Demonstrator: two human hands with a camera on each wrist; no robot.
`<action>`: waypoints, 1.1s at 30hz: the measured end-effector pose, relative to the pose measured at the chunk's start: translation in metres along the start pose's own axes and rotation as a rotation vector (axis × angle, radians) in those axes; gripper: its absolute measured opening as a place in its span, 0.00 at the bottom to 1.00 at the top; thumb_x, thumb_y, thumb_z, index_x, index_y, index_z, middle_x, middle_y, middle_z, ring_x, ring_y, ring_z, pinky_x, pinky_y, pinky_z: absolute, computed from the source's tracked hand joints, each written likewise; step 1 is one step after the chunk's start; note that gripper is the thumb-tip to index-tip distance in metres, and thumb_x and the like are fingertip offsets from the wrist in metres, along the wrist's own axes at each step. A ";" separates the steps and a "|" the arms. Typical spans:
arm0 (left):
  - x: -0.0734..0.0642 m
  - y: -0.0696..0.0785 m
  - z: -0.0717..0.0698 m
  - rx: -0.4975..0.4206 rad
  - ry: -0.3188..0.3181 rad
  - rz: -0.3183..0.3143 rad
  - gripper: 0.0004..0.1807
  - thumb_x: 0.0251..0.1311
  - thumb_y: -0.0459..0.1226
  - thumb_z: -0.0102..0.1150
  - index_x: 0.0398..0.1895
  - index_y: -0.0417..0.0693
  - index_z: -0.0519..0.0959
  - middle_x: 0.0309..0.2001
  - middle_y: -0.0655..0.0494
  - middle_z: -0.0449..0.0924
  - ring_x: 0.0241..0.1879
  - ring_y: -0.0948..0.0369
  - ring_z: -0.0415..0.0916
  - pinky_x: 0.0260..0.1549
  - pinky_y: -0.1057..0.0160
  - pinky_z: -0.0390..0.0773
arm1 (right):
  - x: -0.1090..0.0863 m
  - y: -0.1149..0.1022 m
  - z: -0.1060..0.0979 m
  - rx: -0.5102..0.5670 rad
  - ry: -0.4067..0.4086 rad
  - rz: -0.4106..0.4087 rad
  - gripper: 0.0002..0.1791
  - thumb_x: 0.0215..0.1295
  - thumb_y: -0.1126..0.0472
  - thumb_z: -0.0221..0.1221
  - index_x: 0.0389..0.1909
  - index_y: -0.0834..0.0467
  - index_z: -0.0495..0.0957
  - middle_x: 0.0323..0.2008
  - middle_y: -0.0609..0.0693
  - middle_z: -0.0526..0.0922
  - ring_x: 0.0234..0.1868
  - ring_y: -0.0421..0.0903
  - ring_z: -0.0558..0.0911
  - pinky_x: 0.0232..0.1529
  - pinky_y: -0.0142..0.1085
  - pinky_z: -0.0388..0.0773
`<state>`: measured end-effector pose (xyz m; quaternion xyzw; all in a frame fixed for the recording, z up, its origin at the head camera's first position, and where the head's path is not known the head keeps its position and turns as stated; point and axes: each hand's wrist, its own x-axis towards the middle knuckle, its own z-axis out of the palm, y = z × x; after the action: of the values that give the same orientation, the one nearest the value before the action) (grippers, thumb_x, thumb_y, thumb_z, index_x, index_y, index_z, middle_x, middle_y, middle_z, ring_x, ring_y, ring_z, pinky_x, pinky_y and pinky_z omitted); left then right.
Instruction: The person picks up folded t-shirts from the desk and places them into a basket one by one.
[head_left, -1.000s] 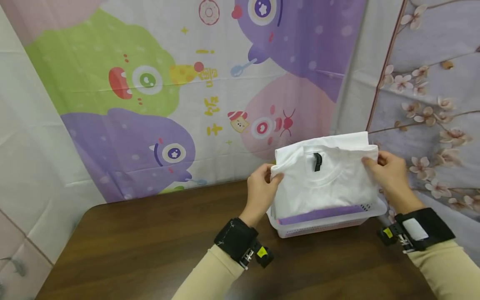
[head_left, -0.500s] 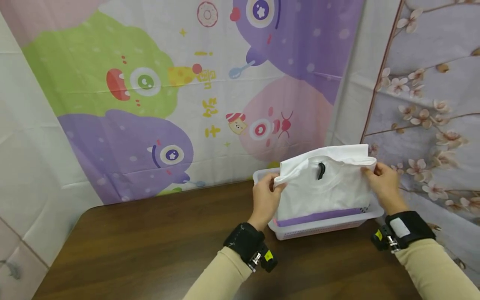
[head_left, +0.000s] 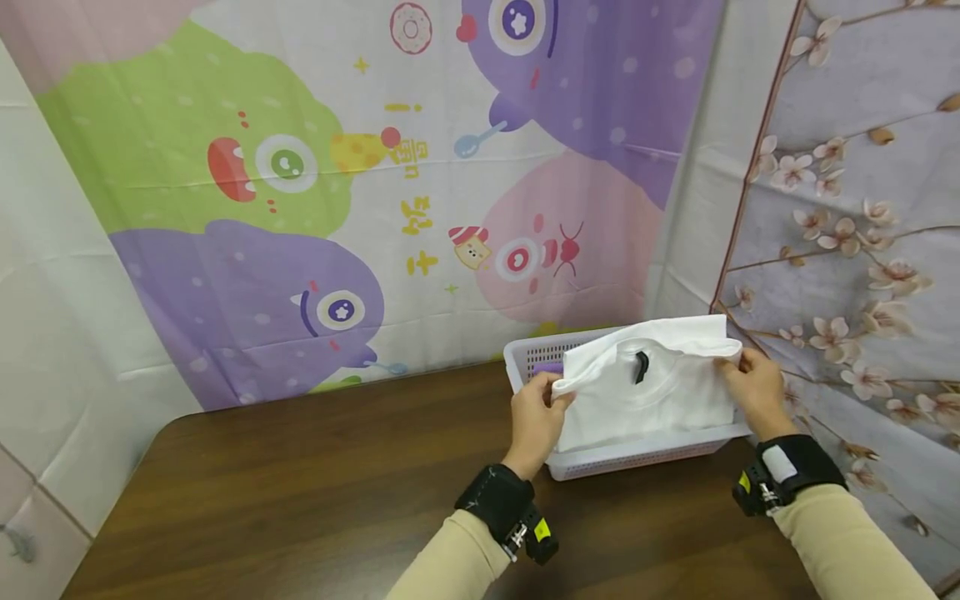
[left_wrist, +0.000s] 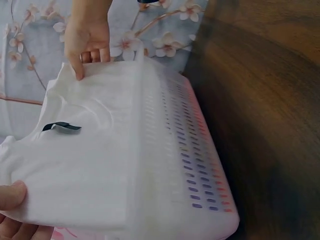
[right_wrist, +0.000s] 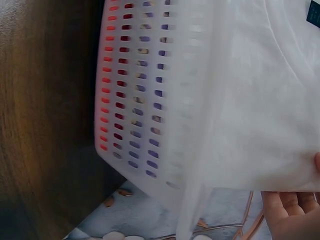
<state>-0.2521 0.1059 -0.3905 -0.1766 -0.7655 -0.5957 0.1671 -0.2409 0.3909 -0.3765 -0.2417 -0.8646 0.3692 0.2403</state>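
A folded white T-shirt [head_left: 645, 408] with a black neck label [head_left: 641, 367] is tilted in a white perforated plastic basket [head_left: 637, 460]. Its lower edge lies inside the front rim, while the collar edge is raised. My left hand [head_left: 537, 421] pinches the shirt's left upper corner between thumb and fingers. At the opposite upper corner, my right hand [head_left: 756, 392] pinches the cloth the same way. Something purple [head_left: 547, 367] shows in the basket behind the shirt. Through the holes in the basket wall [right_wrist: 140, 100], red and purple contents are visible in the right wrist view.
The basket stands on a dark brown wooden table [head_left: 300, 492], near its back right. A cartoon-printed curtain [head_left: 420, 317] hangs behind the table. To the right is a flower-printed cloth [head_left: 862, 250], close beside the right hand.
Both hands have lowered the T-shirt into the basket, and its front edge now covers the purple item that showed along the front. More of the basket's back left rim is visible.
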 end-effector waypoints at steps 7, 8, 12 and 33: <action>-0.003 -0.004 0.004 -0.015 0.015 -0.005 0.07 0.52 0.28 0.65 0.34 0.35 0.81 0.32 0.42 0.87 0.27 0.65 0.78 0.27 0.77 0.72 | 0.001 0.004 0.006 -0.013 0.013 0.004 0.21 0.65 0.61 0.55 0.54 0.71 0.75 0.53 0.72 0.78 0.45 0.59 0.76 0.32 0.31 0.66; -0.003 -0.005 0.004 -0.010 0.018 -0.004 0.07 0.52 0.28 0.65 0.35 0.35 0.81 0.32 0.42 0.87 0.27 0.64 0.79 0.27 0.77 0.72 | 0.001 0.004 0.006 -0.009 0.007 0.006 0.21 0.65 0.61 0.55 0.54 0.71 0.75 0.53 0.72 0.78 0.46 0.59 0.76 0.33 0.32 0.66; -0.004 -0.006 0.005 0.003 0.023 0.002 0.07 0.52 0.28 0.65 0.35 0.34 0.81 0.33 0.41 0.87 0.28 0.60 0.82 0.27 0.77 0.74 | 0.002 0.007 0.008 -0.005 0.016 -0.005 0.20 0.65 0.61 0.56 0.53 0.70 0.76 0.52 0.71 0.79 0.37 0.50 0.77 0.29 0.26 0.65; -0.005 -0.028 0.011 0.122 -0.026 -0.122 0.09 0.57 0.27 0.59 0.40 0.33 0.82 0.35 0.40 0.86 0.33 0.55 0.84 0.31 0.69 0.81 | -0.004 0.017 0.028 -0.106 -0.028 -0.037 0.21 0.65 0.59 0.53 0.49 0.73 0.74 0.47 0.74 0.78 0.48 0.71 0.76 0.49 0.56 0.70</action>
<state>-0.2611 0.1099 -0.4199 -0.1266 -0.8119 -0.5546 0.1311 -0.2500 0.3842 -0.4076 -0.2328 -0.8906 0.3215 0.2219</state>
